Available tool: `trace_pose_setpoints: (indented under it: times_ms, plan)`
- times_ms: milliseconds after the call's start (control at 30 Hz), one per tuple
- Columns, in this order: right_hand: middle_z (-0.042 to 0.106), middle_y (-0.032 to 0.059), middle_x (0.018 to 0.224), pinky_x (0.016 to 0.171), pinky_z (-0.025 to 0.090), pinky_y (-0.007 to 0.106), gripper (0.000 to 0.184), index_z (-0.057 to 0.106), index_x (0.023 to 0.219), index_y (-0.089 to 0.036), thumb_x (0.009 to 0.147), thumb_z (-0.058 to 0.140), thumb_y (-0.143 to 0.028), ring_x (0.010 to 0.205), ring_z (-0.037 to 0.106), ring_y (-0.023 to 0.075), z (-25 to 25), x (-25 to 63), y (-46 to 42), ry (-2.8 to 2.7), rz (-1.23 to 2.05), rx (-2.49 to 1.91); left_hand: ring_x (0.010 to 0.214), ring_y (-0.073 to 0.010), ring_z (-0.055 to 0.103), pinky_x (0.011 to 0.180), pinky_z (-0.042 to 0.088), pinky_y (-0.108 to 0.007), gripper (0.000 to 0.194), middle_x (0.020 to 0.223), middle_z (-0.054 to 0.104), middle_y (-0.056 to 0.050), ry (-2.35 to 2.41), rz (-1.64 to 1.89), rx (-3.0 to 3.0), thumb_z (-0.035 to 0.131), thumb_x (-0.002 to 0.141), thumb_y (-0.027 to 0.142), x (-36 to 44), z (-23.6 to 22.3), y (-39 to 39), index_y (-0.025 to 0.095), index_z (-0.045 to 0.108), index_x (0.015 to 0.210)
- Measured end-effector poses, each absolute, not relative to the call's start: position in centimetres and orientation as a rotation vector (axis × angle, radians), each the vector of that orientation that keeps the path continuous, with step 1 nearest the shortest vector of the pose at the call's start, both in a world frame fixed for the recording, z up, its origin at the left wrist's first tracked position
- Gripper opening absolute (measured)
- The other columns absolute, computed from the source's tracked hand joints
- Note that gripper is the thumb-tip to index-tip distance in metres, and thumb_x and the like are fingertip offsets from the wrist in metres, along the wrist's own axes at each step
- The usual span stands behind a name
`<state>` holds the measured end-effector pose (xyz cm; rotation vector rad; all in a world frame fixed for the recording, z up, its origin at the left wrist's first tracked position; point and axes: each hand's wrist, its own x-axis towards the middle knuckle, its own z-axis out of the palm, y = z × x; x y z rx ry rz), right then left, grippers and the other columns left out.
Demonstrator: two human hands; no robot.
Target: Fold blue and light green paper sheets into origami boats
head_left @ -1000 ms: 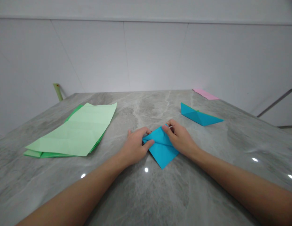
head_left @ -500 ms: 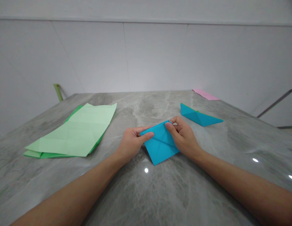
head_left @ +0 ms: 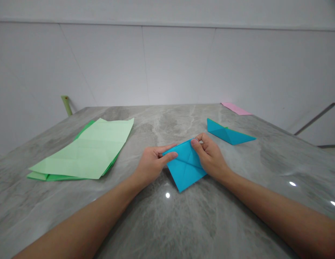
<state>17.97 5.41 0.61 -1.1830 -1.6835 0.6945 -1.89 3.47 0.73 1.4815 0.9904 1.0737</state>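
Observation:
A square of blue origami paper [head_left: 186, 168] with crossed creases is held up diamond-wise just over the grey marble table [head_left: 167, 223]. My left hand [head_left: 152, 163] grips its left corner, thumb on top and fingers behind it. My right hand [head_left: 209, 156] pinches its upper right edge between thumb and fingers. The paper's bottom corner points towards me, and the hands hide its upper corner area only in part.
A stack of pale and darker green paper sheets [head_left: 83, 151] lies on the table's left. A folded blue paper boat shape [head_left: 226, 132] lies at the right, and a pink sheet [head_left: 236, 108] sits at the far edge. A greenish post [head_left: 66, 105] stands behind the table.
The blue paper has opened from a folded-over shape to a flatter square showing its creases. Both hands have shifted their hold towards its upper edges, and the right hand has moved slightly up.

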Motion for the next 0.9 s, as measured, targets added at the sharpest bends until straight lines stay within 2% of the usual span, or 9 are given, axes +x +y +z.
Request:
trace_pose_setpoints:
  times_ms: [267,433,500,600,700,833,900]
  plan:
    - [0.035,-0.0061,0.055,0.048,0.028,0.026,0.028,0.044,0.074,-0.022,0.092,0.044,-0.044,0.051,0.036,0.0117,0.48,17.95,5.44,-1.694,0.597,-1.187,0.095,-0.0223,0.069,0.089,0.053,-0.033,0.033,0.099,0.076,-0.002,0.952,1.050,1.571,0.062,0.086,0.042,-2.02,0.92,3.51,0.021,0.074,0.109]
    - [0.034,-0.0067,0.054,0.047,0.027,0.026,0.030,0.044,0.074,-0.022,0.092,0.044,-0.046,0.050,0.034,0.0114,0.23,18.05,5.60,-1.675,0.619,-1.183,0.085,-0.0192,0.066,0.080,0.051,-0.027,0.032,0.083,0.073,-0.002,0.968,1.054,1.650,0.057,0.088,0.042,-2.02,1.00,3.55,0.016,0.075,0.090]
    - [0.033,-0.0069,0.053,0.047,0.027,0.026,0.030,0.044,0.075,-0.022,0.092,0.045,-0.046,0.049,0.033,0.0110,0.19,18.03,5.61,-1.676,0.624,-1.190,0.070,-0.0150,0.059,0.067,0.047,-0.023,0.035,0.068,0.065,0.000,1.032,1.060,1.695,0.054,0.089,0.043,-1.98,1.06,3.47,0.015,0.069,0.074]
    - [0.033,-0.0073,0.053,0.045,0.025,0.025,0.030,0.044,0.075,-0.022,0.093,0.046,-0.046,0.048,0.033,0.0101,0.28,17.90,5.51,-1.663,0.648,-1.186,0.053,-0.0096,0.041,0.052,0.034,-0.021,0.044,0.053,0.044,0.004,1.120,1.065,1.754,0.050,0.089,0.045,-1.92,1.24,3.30,0.015,0.052,0.057]
    - [0.031,-0.0097,0.048,0.041,0.020,0.023,0.028,0.044,0.082,-0.022,0.091,0.049,-0.048,0.043,0.028,0.0088,0.56,17.76,5.33,-1.616,0.759,-1.174,0.053,-0.0089,0.034,0.052,0.030,-0.022,0.045,0.053,0.036,0.004,1.123,1.055,1.767,0.047,0.090,0.046,-1.93,1.41,3.22,0.016,0.045,0.056]
    - [0.033,-0.0115,0.045,0.038,0.017,0.022,0.030,0.050,0.101,-0.021,0.088,0.055,-0.048,0.039,0.026,0.0084,1.04,17.73,5.20,-1.591,0.870,-1.174,0.055,-0.0096,0.036,0.054,0.032,-0.022,0.044,0.055,0.038,0.003,1.117,1.019,1.751,0.048,0.088,0.046,-2.15,1.28,3.37,0.015,0.050,0.058]
    - [0.038,-0.0085,0.048,0.040,0.021,0.023,0.030,0.056,0.093,-0.019,0.088,0.054,-0.048,0.042,0.031,0.0085,1.18,17.74,5.16,-1.648,0.892,-1.168,0.055,-0.0100,0.038,0.053,0.033,-0.023,0.042,0.056,0.041,0.003,1.091,0.949,1.722,0.050,0.086,0.047,-2.23,1.08,3.44,0.015,0.053,0.060]
